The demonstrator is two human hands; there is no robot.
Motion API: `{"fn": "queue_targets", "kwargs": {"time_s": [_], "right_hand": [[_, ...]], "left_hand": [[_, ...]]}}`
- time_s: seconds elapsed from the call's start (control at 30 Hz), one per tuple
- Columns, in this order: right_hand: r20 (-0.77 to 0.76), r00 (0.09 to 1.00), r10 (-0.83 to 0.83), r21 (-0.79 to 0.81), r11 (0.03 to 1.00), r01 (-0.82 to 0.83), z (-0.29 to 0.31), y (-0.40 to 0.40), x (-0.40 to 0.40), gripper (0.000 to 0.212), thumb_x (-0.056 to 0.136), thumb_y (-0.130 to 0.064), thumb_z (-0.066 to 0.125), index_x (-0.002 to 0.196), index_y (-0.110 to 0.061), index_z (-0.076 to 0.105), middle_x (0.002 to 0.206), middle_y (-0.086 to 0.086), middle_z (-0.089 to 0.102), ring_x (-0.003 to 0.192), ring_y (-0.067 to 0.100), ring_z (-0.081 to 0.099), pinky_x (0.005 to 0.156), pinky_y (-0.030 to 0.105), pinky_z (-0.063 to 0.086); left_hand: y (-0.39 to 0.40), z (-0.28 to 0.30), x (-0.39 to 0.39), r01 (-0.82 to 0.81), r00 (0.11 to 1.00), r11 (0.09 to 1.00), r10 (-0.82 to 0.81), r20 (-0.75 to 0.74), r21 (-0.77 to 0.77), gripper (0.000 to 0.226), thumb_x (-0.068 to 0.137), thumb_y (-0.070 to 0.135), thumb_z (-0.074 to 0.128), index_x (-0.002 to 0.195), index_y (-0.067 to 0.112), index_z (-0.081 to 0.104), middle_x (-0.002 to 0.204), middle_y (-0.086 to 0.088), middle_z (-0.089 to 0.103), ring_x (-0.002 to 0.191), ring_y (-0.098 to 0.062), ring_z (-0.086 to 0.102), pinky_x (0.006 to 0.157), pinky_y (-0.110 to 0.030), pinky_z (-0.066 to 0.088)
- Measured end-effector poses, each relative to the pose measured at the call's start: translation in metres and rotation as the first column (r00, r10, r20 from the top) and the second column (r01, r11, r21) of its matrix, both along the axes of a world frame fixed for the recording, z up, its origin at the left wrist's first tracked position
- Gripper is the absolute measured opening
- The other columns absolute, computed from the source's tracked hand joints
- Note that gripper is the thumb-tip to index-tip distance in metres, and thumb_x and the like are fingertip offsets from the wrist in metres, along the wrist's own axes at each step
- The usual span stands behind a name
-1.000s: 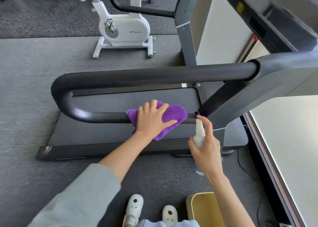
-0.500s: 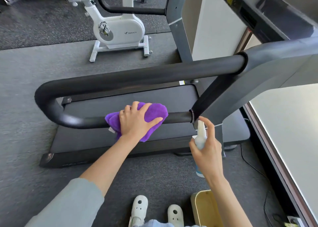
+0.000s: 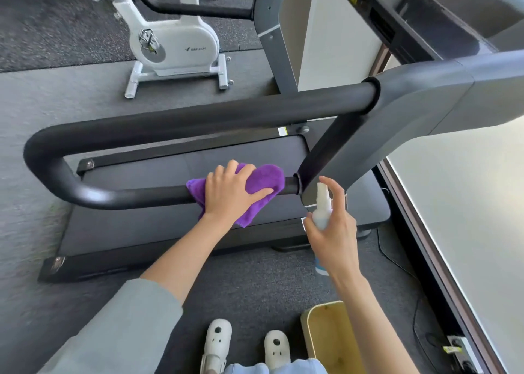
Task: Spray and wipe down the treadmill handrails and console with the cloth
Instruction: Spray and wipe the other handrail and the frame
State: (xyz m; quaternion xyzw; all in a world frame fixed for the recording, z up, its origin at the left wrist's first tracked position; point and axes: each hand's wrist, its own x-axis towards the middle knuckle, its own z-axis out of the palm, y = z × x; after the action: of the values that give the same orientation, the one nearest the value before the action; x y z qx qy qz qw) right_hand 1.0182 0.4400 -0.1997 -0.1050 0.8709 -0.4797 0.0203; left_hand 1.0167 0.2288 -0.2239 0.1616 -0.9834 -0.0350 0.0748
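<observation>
The left hand (image 3: pixel 231 196) presses the purple cloth (image 3: pixel 262 182) over the near handrail (image 3: pixel 136 196), fingers curled round cloth and bar together. That rail's long axis runs left to right, so the wiping travel lies along it; the unwiped stretch extends left of the cloth. The right hand (image 3: pixel 333 229), just right of the cloth, holds the spray bottle (image 3: pixel 323 206), forefinger raised over its nozzle. The console (image 3: pixel 411 13) sits far right, cut off by the frame.

Single head-worn view, looking steeply down, close over treadmill handrail (image 3: pixel 136 196)
</observation>
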Motion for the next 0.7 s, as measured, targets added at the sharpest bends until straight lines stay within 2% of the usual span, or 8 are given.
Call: {"fn": "queue_targets", "kwargs": {"time_s": [0.1,0.2,0.27,0.33,0.47,0.7], "right_hand": [[-0.010,1.000,0.029,-0.010,1.000,-0.029,0.000,-0.008,-0.001,0.069,0.084,-0.002,0.059,0.133,-0.044,0.036,0.074,-0.004,0.061,0.065,0.018,0.057,0.065,0.044,0.053],[-0.010,1.000,0.019,-0.020,1.000,-0.020,-0.001,-0.013,-0.002,0.067,0.086,-0.002,0.059,0.136,-0.041,0.037,0.070,-0.009,0.055,0.061,0.014,0.054,0.060,0.040,0.051],[-0.013,1.000,0.001,-0.019,1.000,-0.001,-0.003,-0.012,-0.001,0.067,0.086,-0.002,0.061,0.136,-0.040,0.038,0.072,-0.011,0.054,0.061,0.013,0.054,0.059,0.038,0.050],[-0.001,1.000,-0.014,-0.020,1.000,0.014,-0.006,-0.007,0.001,0.066,0.087,-0.003,0.063,0.135,-0.042,0.038,0.075,-0.012,0.057,0.062,0.013,0.056,0.058,0.037,0.051],[0.019,0.999,-0.047,0.016,0.999,0.047,-0.013,0.011,0.006,0.064,0.088,-0.007,0.064,0.132,-0.045,0.037,0.070,-0.013,0.054,0.060,0.011,0.054,0.058,0.033,0.047],[0.022,0.994,-0.109,0.037,0.993,0.108,-0.012,0.034,0.011,0.064,0.086,-0.004,0.062,0.132,-0.043,0.039,0.067,-0.013,0.052,0.056,0.009,0.051,0.058,0.027,0.039]], "left_hand": [[-0.043,0.004,0.035,-0.071,0.995,0.997,0.068,-0.073,-0.039,0.074,0.074,0.083,0.041,0.116,0.026,0.065,0.107,-0.005,0.064,0.088,-0.031,0.060,0.076,-0.040,0.046],[-0.079,0.007,0.069,-0.242,0.961,0.969,0.233,-0.147,-0.045,0.078,0.072,0.085,0.040,0.108,0.022,0.069,0.097,-0.008,0.064,0.084,-0.035,0.059,0.077,-0.044,0.044],[-0.080,0.007,0.072,-0.330,0.934,0.944,0.322,-0.155,-0.028,0.081,0.070,0.084,0.039,0.107,0.019,0.070,0.100,-0.010,0.062,0.089,-0.038,0.057,0.082,-0.048,0.042],[-0.065,0.009,0.058,-0.347,0.935,0.938,0.345,-0.079,-0.007,0.078,0.073,0.083,0.043,0.113,0.021,0.068,0.111,-0.010,0.060,0.099,-0.039,0.054,0.088,-0.050,0.037],[-0.024,0.007,0.017,-0.156,0.987,0.987,0.157,0.034,-0.030,0.076,0.073,0.084,0.042,0.127,0.032,0.058,0.123,-0.001,0.056,0.103,-0.032,0.055,0.085,-0.043,0.041],[0.051,-0.003,-0.045,0.090,0.989,0.992,-0.079,0.121,-0.084,0.082,0.075,0.083,0.042,0.144,0.039,0.036,0.134,0.000,0.046,0.105,-0.027,0.053,0.082,-0.037,0.041]]}}
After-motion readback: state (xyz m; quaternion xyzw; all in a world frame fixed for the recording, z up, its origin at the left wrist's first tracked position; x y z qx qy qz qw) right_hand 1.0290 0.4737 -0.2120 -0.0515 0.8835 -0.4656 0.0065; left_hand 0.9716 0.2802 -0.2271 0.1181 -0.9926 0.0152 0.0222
